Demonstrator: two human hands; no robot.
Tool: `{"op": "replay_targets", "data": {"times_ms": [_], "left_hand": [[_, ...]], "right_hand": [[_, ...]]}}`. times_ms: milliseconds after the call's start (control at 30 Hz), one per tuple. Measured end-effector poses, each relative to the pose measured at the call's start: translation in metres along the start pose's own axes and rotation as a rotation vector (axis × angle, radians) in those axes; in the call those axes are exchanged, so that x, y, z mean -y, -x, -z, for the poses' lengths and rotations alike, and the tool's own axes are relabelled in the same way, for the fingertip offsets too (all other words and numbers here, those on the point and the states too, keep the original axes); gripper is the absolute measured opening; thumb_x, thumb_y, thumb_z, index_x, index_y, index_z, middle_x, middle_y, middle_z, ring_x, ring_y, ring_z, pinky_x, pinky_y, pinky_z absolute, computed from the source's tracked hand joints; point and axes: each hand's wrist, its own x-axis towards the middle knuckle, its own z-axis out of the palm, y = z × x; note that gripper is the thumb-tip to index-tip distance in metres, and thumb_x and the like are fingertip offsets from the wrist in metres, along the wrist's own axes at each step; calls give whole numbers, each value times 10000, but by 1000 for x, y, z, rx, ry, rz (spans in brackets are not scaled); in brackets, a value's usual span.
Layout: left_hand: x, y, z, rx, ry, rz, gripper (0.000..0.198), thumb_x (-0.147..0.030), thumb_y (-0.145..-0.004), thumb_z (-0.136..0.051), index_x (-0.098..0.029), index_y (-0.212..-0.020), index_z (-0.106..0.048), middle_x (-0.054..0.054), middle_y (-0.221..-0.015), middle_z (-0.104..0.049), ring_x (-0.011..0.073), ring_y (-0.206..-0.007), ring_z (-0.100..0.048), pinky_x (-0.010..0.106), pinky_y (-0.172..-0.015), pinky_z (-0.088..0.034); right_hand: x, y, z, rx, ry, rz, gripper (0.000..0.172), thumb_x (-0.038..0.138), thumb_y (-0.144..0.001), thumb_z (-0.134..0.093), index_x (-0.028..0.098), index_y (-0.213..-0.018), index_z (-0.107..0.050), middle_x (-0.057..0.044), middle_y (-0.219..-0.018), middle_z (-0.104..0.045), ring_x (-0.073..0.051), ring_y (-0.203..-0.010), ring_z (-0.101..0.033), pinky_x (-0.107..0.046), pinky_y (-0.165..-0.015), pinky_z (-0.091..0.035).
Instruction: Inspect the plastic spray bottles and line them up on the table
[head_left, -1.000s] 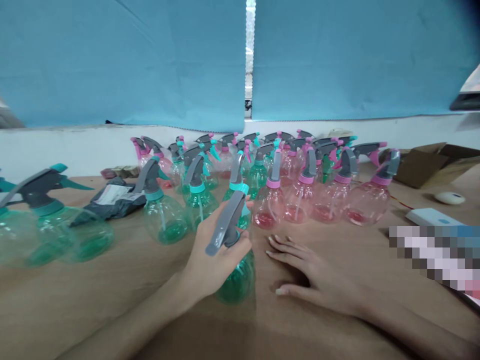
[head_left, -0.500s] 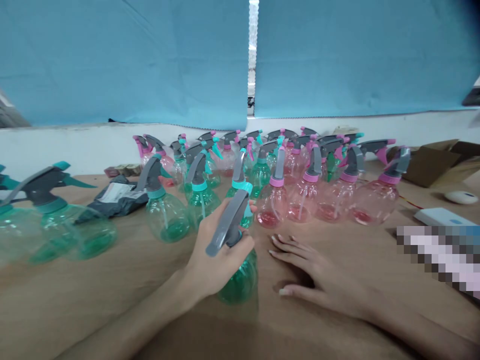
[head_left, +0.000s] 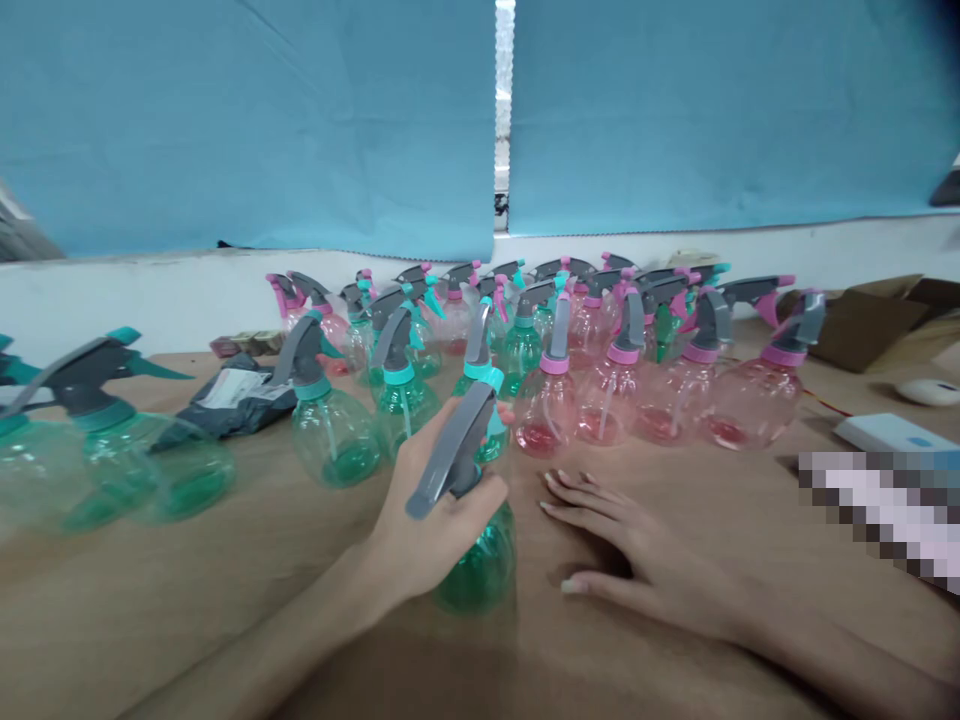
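My left hand (head_left: 435, 500) is wrapped round the neck of a green spray bottle (head_left: 480, 570) with a grey and turquoise trigger head. That bottle is upright near the front middle of the table; its collar is hidden by my fingers. My right hand (head_left: 622, 550) lies on the table to its right, fingers stretched and thumb apart, holding nothing. Just beyond my right fingertips is a pink spray bottle (head_left: 541, 410), in a row with other pink ones. Another green spray bottle (head_left: 337, 440) stands beyond my left hand, to the left.
More green bottles (head_left: 157, 465) stand at the far left, by a dark plastic parcel (head_left: 232, 400). Several pink and green bottles crowd the back by the wall. An open cardboard box (head_left: 862, 325), a white mouse (head_left: 927, 392) and a white box (head_left: 892, 435) lie on the right.
Almost nothing differs. My left hand keeps its hold on the green spray bottle and my right hand stays flat; the view has shifted very slightly.
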Motion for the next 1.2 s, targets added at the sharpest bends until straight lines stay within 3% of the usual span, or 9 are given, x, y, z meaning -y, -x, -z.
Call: {"op": "replay_targets", "data": {"times_ms": [100,200,833,1200], "left_hand": [[2,0,-2,45,61,2,408,-162,-749,-496,-297,-1132,-530,-26,-891,-633,144,-659,-558,253,-628,-482],[4,1,-4,35,92,16,432,-152,-768,-499,-312,-1169,-503,-27,-883,-612,144,-686,-547,248,-647,-469],[5,0,-6,11,57,34,372,-187,-746,-526,-295,-1100,-561,-46,-700,-537,131,-602,-495,222,-554,-442],[5,-1,-5,80,185,26,396,-158,-762,-527,-277,-1140,-532,-3,-981,-637,129,-636,-528,254,-614,-465]], "right_hand": [[1,-1,1,22,17,-15,692,602,-834,-513,258,-1411,-349,-30,-1501,-275,-280,-1382,-226,-515,-1115,-225],[2,-1,2,30,28,-17,690,603,-841,-501,252,-1414,-344,-29,-1502,-269,-275,-1385,-217,-516,-1117,-219],[1,0,0,-2,-14,-11,675,578,-827,-546,263,-1398,-375,-38,-1489,-301,-283,-1375,-244,-513,-1116,-224],[3,-1,1,9,-12,-27,685,596,-822,-535,252,-1395,-385,-42,-1491,-303,-284,-1377,-238,-514,-1116,-221]]}}
